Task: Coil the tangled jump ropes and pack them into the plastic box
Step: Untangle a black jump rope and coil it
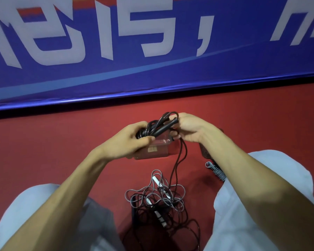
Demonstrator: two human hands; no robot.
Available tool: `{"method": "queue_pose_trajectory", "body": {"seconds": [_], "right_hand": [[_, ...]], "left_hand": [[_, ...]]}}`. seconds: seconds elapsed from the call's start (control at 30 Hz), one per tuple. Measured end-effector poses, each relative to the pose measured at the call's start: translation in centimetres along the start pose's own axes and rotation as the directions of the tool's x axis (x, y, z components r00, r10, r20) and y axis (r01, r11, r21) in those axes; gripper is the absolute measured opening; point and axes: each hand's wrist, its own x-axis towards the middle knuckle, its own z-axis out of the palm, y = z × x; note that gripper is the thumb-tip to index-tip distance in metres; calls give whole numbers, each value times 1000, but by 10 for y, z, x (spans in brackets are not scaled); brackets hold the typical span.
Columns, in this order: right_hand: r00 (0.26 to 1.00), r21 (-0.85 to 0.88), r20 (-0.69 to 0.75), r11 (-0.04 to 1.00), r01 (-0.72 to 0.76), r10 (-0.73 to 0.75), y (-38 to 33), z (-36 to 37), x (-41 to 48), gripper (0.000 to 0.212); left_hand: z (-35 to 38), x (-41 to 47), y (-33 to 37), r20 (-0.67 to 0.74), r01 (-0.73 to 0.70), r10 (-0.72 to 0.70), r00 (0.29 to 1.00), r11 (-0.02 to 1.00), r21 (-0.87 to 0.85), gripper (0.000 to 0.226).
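My left hand (129, 140) grips a bundle of coiled black jump rope (157, 125) with its black handles pointing up and right. My right hand (188, 129) pinches the same rope at the bundle's right end, and a loose strand (179, 160) hangs from it down to the floor. Below the hands sits the clear plastic box (158, 150), partly hidden by my left hand. A tangle of grey and black ropes (156, 201) with white handles lies on the red floor between my knees.
A coiled grey rope (216, 171) lies beside my right forearm, with a dark object behind it. A blue banner (152, 51) with large white lettering stands along the far edge of the red floor. My knees in light trousers flank the tangle.
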Motion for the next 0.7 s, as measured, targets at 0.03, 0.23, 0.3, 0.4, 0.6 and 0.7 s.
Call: {"method": "queue_pose_trajectory", "body": {"seconds": [0.03,0.23,0.3,0.4,0.6,0.7], "right_hand": [[1000,-7,21,1000,7,-7,2,3,0,20],[996,-153,56,986,72,-64,8,23,1,26],[997,-160,73,986,52,-41,7,31,-5,33],[996,-198,91,980,36,-18,8,43,-15,39],[973,-429,225,902,52,50,9,41,-19,30],[956,-767,276,622,156,102,8,30,-21,10]], "left_hand": [[-1,0,1,-5,4,-5,1000,999,-44,12],[-2,4,-3,-181,19,-46,982,989,-148,20],[-3,5,-5,-198,9,-39,979,988,-152,32],[-8,10,-8,-257,-23,0,966,996,-85,33],[-20,13,-22,-387,138,-92,918,986,93,18],[-18,16,-25,-367,199,-119,922,962,188,22]]}}
